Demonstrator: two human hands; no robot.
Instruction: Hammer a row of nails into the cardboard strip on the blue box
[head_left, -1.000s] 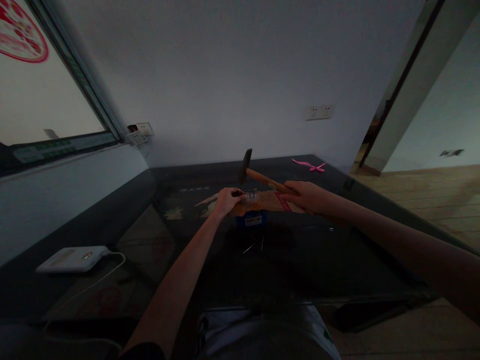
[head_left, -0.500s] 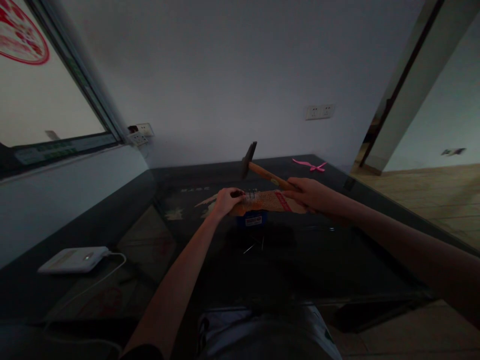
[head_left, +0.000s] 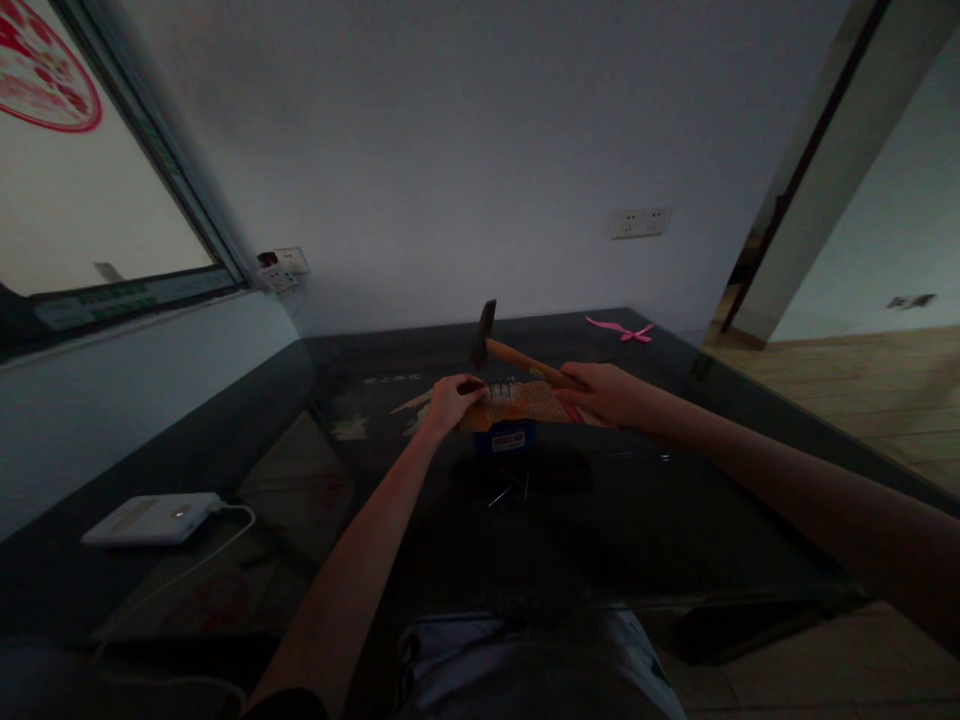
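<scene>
A rough, splintered piece of wood (head_left: 536,401) with a red marking near its right end lies across a small blue box (head_left: 508,437). Several nails (head_left: 502,387) stand upright in a row in the wood. At the left of that row, my left hand (head_left: 452,400) is closed in a pinch at a nail, the fingertips partly hiding it. My right hand (head_left: 607,388) wraps round the wooden handle of a hammer (head_left: 525,362). The hammer's dark head is raised just above and behind my left fingers, apart from the nails.
Loose nails (head_left: 511,488) lie on the dark glossy table (head_left: 600,530) in front of the box. A white power bank (head_left: 154,520) with a cable is at the left. A pink ribbon (head_left: 634,333) lies at the back right, before the wall.
My right hand has brought the hammer slightly down and to the left, its head closer to my left fingers. My left hand stays at the nail.
</scene>
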